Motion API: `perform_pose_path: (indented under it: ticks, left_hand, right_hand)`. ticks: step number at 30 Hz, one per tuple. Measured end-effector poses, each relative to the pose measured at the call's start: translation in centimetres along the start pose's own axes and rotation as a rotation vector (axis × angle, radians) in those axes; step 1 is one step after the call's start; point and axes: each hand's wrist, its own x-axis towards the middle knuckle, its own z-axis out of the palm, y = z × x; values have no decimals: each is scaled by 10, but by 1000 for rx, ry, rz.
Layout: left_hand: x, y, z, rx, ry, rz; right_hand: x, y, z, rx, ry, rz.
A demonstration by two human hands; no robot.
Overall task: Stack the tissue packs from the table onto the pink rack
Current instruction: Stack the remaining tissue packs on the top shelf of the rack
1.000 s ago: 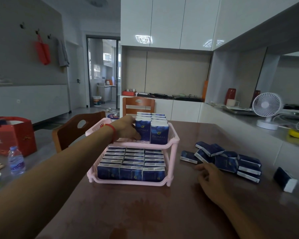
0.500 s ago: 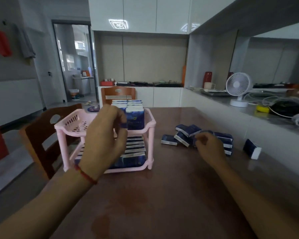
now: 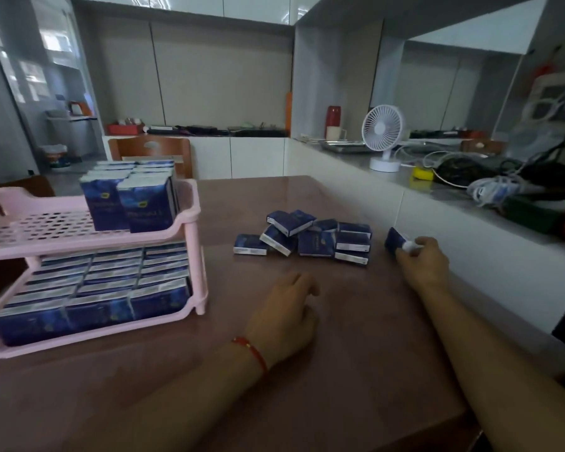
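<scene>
Your right hand (image 3: 423, 261) pinches a lone pack (image 3: 394, 240) at the table's (image 3: 307, 402) right side; your left hand (image 3: 286, 316) hovers loose, holding nothing; pile (image 3: 304, 236) lies between lone pack and rack (image 3: 190, 256); rack's both tiers hold packs.

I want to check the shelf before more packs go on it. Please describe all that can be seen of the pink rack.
The pink plastic two-tier rack stands upright on the brown table, at its left side. Both shelves have raised rims; the upper one has a slotted floor. Its lower shelf is filled with dark blue tissue packs in rows. The upper shelf holds two rows of upright packs at its right end; the rest is bare. No hand touches it.
</scene>
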Motion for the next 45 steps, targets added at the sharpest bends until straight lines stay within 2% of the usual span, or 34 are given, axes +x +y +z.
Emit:
perform_pose_path:
  ticks: [4,7,11,13,16,22,25,29,31,33,35,37,40,42,43,45]
  left_hand:
    - [8,-11,10,6,8,23]
    - [3,-14,12,-7,21,76]
    - [2,-12,13,4,22,93]
    - [1,-12,12,12,22,91]
    - [-1,-11,11,17,21,87]
    - [-2,-9,7,-9,4,63]
    - [-1,-10,5,-71,27,11]
    - [0,-10,2,-210,163,-83]
    - [-2,-8,0,-276,203,-51]
    - [-3,-5,-2,-342,167,-17]
    - [-2,-6,-3,-307,123,-26]
    - [0,-9,-4,-305,142,-76]
    - [4,-16,-3,-460,206,-161]
    - [5,-21,-2,-532,235,-201]
    - [5,-22,-1,-553,239,-220]
    - [6,-23,0,-576,238,-235]
  right_hand:
    - [13,8,0,93,40,47]
    - [18,8,4,86,-42,-7]
    - [18,11,22,-353,-246,-346]
    - [16,12,25,-435,-310,-389]
    - [13,12,20,-312,-276,-363]
    - [-3,1,7,-87,-76,-288]
    - [-19,-12,-5,177,-3,-357]
    - [-58,-34,-11,425,-241,-558]
    - [-76,-43,-3,428,-387,-609]
    - [-90,-50,7,384,-542,-609]
    - [-97,-50,18,333,-633,-634]
    - [-95,-48,26,336,-594,-626]
    - [-73,-39,30,336,-324,-530]
    - [-51,-29,29,53,-134,-544]
    - [-42,-23,31,-131,-104,-572]
    - [-34,-18,36,-383,-164,-556]
